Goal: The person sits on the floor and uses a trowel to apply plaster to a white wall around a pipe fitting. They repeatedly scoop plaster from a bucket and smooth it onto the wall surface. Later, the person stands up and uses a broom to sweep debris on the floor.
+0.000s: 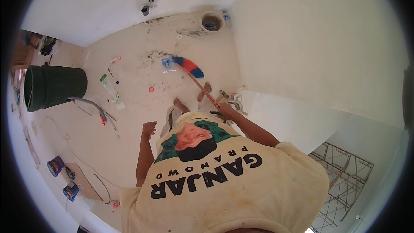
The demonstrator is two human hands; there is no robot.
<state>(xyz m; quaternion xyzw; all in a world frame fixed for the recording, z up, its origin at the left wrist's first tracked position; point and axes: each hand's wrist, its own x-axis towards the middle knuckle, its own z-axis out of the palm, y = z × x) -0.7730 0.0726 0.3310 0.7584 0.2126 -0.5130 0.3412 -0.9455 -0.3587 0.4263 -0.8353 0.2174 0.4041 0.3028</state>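
My right hand (224, 109) is wrapped round the handle of a broom (188, 66), which slants forward and left across the floor. The broom's bristles are banded in blue and red and rest on the floor ahead of my feet. A crumpled piece of clear and blue plastic (167, 63) lies against the left end of the bristles. Held out at my left side, my left hand (149, 128) has its fingers curled in, and nothing shows in it. Dark crumbs of dirt (157, 54) are scattered just beyond the plastic.
A green ribbed bin (64, 87) lies on its side at the left, beside a grey hose (92, 104). A green and white packet (111, 89) and a red ring (151, 89) lie on the floor. A hammer (223, 94) is near my right foot. Against the far wall stands a round basin (221, 22).
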